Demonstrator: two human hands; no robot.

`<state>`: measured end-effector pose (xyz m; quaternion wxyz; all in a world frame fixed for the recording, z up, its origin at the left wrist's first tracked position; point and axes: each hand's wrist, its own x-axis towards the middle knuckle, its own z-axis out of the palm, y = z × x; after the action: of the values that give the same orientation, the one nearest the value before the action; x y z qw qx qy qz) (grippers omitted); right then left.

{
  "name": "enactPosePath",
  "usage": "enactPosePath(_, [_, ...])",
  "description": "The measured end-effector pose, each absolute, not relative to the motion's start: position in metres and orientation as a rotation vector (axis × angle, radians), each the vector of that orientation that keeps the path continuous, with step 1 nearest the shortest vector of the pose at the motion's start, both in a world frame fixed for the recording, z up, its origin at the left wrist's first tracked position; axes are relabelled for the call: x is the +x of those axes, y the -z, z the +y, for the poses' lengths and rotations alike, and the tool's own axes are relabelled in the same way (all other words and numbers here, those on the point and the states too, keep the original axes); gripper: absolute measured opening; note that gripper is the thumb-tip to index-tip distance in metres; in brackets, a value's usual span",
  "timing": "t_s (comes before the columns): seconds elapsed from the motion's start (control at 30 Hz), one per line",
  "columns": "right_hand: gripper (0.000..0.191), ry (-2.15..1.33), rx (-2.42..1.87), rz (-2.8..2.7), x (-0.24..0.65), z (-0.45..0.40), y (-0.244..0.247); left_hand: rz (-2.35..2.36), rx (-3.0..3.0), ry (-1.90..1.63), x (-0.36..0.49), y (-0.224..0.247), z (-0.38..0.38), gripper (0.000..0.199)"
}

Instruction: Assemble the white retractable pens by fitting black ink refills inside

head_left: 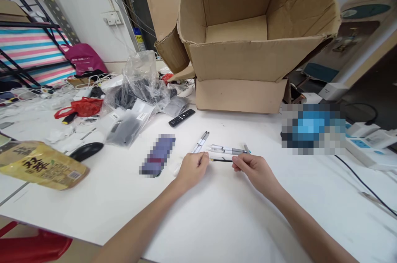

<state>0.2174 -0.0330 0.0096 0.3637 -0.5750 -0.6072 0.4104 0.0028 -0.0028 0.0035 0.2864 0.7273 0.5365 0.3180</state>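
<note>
A thin black pen refill [222, 160] with a yellowish end spans the gap between my two hands, above the white table. My right hand [253, 170] pinches its right end. My left hand [194, 168] is closed at the yellowish end; its fingertips are partly hidden, and whatever sits inside them is too small to make out. Just behind the hands lie several white and grey pens [225, 149]. Two more pens [201, 142] lie side by side beyond my left hand.
A large open cardboard box [238, 95] stands at the back. Left of my hands are a blurred phone-like item [158, 154], a black remote [182, 118], plastic-bagged items [128, 124] and a yellow pouch [43, 166]. Rightward are a blurred blue object [312, 126] and a power strip [372, 149].
</note>
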Motion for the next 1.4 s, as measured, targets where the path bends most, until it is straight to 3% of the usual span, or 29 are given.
enactPosePath(0.23, [0.03,-1.026,-1.423,-1.549,0.2177,-0.0317,-0.0127,1.447,1.974,-0.852,0.0016,-0.0024,-0.0002,0.041])
enactPosePath(0.47, [0.051,-1.073,-1.505,-1.563,0.2165,-0.0347,-0.0106,1.442,1.983,-0.828,0.0023,-0.0033,-0.002,0.041])
enactPosePath(0.7, [0.03,-1.0,-1.438,-1.559,0.2171,-0.0323,-0.0123,1.454,1.965,-0.839,0.0026,-0.0055,-0.002,0.041])
enactPosePath(0.93, [0.05,-1.062,-1.503,-1.54,0.2182,-0.034,-0.0098,1.43,1.975,-0.846,0.0022,-0.0031,-0.0022,0.041])
enactPosePath(1.2, [0.028,-0.987,-1.439,-1.51,0.2173,-0.0347,-0.0177,1.414,1.977,-0.876,0.0017,-0.0027,-0.0017,0.041])
enactPosePath(1.4, [0.045,-1.025,-1.488,-1.51,0.2175,-0.0373,-0.0173,1.39,1.979,-0.86,0.0021,-0.0014,-0.0025,0.041])
